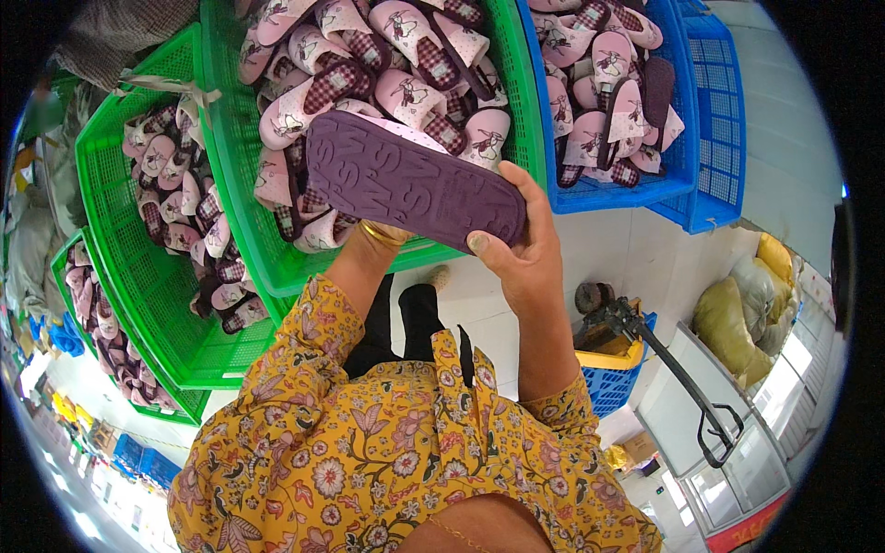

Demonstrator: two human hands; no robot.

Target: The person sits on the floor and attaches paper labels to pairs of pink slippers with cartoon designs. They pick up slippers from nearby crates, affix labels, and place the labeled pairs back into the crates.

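A slipper [406, 180] is held up before me, its dark purple embossed sole turned toward me and a strip of pink dotted upper showing along the far edge. My right hand [527, 244] grips one end of it, thumb pressed on the sole and fingers round the edge. Behind the slipper goes my left hand [398, 232]; only a bit near the gold bracelet shows, and its fingers are hidden. Just beyond lies a heap of pink slippers [406, 97] with checked dark red linings, inside a large green crate [524, 120].
More slippers fill a second green crate [106, 166] on the left and a blue crate [687, 83] on the right. Another blue crate [721, 120] stands beside that one. To the lower right are a blue and yellow basket [608, 387], a black handle [678, 359] and stuffed sacks [728, 318].
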